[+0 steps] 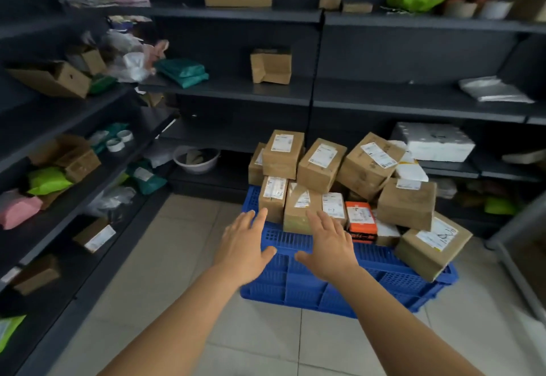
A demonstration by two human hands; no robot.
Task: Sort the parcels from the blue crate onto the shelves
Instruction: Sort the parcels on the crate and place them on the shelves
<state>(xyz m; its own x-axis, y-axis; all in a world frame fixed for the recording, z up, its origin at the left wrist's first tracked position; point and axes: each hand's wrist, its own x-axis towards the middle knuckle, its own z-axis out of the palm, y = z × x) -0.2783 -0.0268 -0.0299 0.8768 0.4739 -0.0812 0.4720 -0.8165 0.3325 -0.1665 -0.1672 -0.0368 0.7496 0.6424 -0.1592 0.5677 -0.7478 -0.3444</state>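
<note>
Hovering over crate [298, 281], hands [245, 245] face stacked parcels [320, 166].

Blue moulded plastic crate [298, 284]: perforated lattice walls, slight sheen. Brown corrugated cardboard parcels [320, 166] in it: matt, taped seams glossy, white paper shipping labels [322, 155] stuck on top. One small orange-and-white printed carton [361, 218], smoother finish. Dark grey painted metal shelves [236, 92]: matt, smooth. Teal plastic mailer bags [183, 72] on the shelf: soft, low gloss, creased. White foam block [437, 142] on the right shelf: matt, dimpled. Pale floor tiles [165, 257]: smooth, semi-gloss.
</note>
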